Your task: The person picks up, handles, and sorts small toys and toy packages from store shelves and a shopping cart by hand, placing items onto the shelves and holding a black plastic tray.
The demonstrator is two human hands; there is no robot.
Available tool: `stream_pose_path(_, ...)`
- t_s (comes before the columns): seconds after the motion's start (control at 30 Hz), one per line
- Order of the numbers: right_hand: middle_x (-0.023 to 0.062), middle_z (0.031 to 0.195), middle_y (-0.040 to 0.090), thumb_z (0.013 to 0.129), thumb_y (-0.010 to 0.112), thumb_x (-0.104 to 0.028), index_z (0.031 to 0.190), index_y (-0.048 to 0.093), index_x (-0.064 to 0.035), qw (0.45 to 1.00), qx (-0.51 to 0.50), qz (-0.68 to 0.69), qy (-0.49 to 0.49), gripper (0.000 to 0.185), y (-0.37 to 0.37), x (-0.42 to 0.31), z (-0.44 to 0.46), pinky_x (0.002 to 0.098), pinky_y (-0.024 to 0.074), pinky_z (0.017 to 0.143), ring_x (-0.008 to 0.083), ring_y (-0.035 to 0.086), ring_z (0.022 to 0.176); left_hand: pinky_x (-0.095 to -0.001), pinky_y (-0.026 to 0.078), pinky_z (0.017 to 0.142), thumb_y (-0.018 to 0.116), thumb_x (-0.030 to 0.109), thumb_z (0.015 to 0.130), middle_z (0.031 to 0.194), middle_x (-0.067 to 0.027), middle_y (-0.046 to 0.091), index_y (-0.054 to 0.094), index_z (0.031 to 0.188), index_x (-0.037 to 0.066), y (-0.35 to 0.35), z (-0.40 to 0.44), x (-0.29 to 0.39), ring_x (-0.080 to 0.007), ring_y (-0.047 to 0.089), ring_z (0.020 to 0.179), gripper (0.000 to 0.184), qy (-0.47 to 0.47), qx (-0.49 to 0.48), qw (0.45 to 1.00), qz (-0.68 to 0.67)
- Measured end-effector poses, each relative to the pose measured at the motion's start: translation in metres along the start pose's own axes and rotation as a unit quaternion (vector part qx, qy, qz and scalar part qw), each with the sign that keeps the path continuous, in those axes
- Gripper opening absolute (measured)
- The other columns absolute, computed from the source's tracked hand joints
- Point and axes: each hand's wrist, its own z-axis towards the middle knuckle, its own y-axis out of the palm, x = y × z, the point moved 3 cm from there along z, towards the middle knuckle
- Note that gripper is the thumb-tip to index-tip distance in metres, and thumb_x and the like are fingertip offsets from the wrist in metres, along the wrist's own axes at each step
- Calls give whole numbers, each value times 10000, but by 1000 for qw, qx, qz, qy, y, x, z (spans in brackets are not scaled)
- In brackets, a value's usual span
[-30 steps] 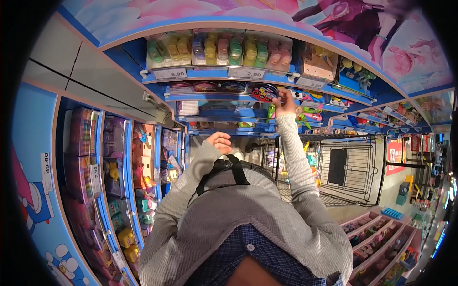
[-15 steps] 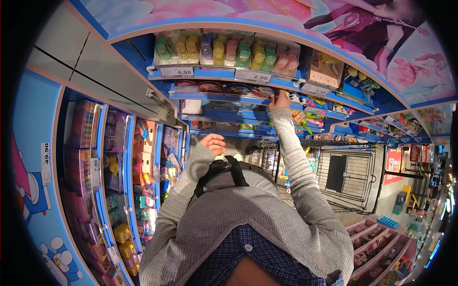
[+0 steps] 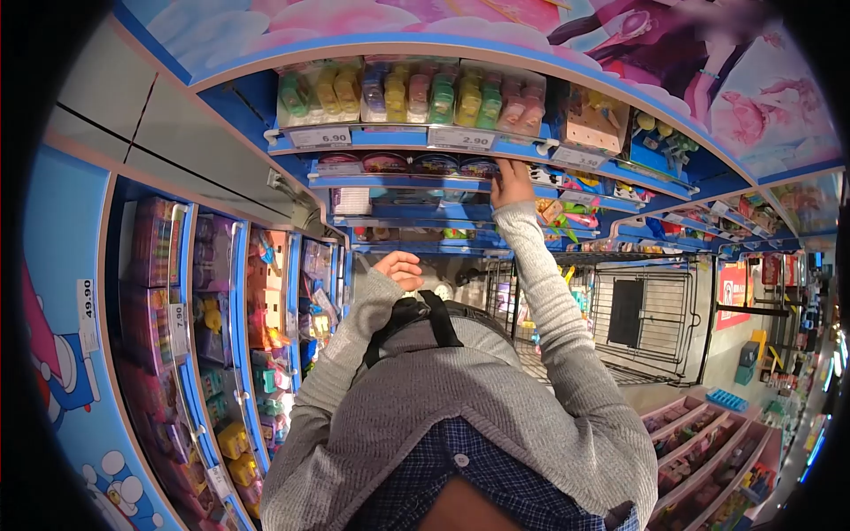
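Note:
My right hand (image 3: 513,184) reaches to the second shelf, its fingers stretched out over the front edge. The fingertips lie beside a row of dark, rounded packs (image 3: 479,167) with colourful fronts; whether they touch one I cannot tell. Nothing shows in that hand. Closer to my body, my left hand (image 3: 400,268) hovers in front of the black waist strap (image 3: 434,320), fingers loosely bent and holding nothing visible. Above my right hand, the upper shelf bears clear boxes of small coloured bottles (image 3: 443,97) behind a 2.90 price label (image 3: 461,138).
A black wire shopping cart (image 3: 642,319) stands to my right. More shelves of packaged goods (image 3: 152,239) line the left side. Low pink bins (image 3: 708,442) stand at the lower right. A perforated box (image 3: 591,119) sits on the upper shelf.
My right hand has shifted slightly left along the shelf edge, and its fingers have straightened from a bent pose. My left hand stays nearly in place. The view has turned a little.

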Motion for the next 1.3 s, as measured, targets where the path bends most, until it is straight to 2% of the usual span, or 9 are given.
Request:
stream_pose_path(0.17,155,1024,486,649,500,64,1048,509,-93,999,-19,13,-31,429,11,8,1,398,419,765,354,472,914,-233,454,707,651,10,670,858,-46,538,481,971,47,0,0,3,-140,566,810,348,-6,8,1000,13)
stream_pose_path(0.43,175,869,552,734,527,-16,932,546,-39,998,27,59,15,201,12,13,5,396,421,681,365,514,809,-213,440,686,671,18,657,841,-23,539,491,963,54,-3,-2,5,-115,553,804,356,-11,14,1000,21)
stream_pose_path(0.57,183,858,553,734,528,-19,930,547,-47,998,36,46,36,199,16,18,4,396,421,681,368,517,797,-211,431,685,663,10,661,836,-19,533,492,965,59,-3,-6,10,-115,553,802,352,-8,11,1000,6)
stream_pose_path(0.6,183,858,553,734,528,-19,930,547,-47,997,42,47,33,199,16,18,4,396,421,681,368,517,797,-254,459,690,649,45,688,858,-57,527,467,986,47,-6,-5,7,-161,568,807,349,6,2,1000,14)
stream_pose_path(0.87,190,881,548,733,511,-16,942,551,-66,997,49,57,34,219,18,16,1,408,420,692,379,510,811,-232,453,718,618,-39,689,864,-67,542,472,986,31,-9,-3,1,-154,564,817,339,3,-20,999,-39)
stream_pose_path(1.1,181,962,520,738,502,-24,1004,534,-79,999,29,36,29,274,13,14,-6,395,428,722,368,497,871,-230,429,724,635,49,696,886,-58,540,483,992,38,-11,-2,-4,-125,536,827,333,-12,-68,998,14)
stream_pose_path(1.17,179,986,504,740,499,-30,1019,517,-61,995,57,60,49,281,2,8,-22,387,421,744,362,490,888,-218,426,703,622,62,707,891,-51,548,479,995,32,-9,-3,-6,-113,538,822,323,-17,-88,996,-9)
stream_pose_path(1.23,189,982,503,740,492,-30,1033,500,-48,979,10,118,165,294,-3,15,-54,379,404,778,359,485,908,-202,422,683,607,58,715,900,-46,550,474,1001,30,-8,-5,-7,-97,545,802,317,-27,-99,995,-4)
stream_pose_path(1.3,211,1001,496,735,505,-77,1038,490,-30,965,-12,74,253,306,-2,28,-104,379,384,815,373,461,956,-213,435,670,620,63,715,900,-50,554,476,1012,41,-13,1,-23,-108,553,806,331,-41,-109,993,12)
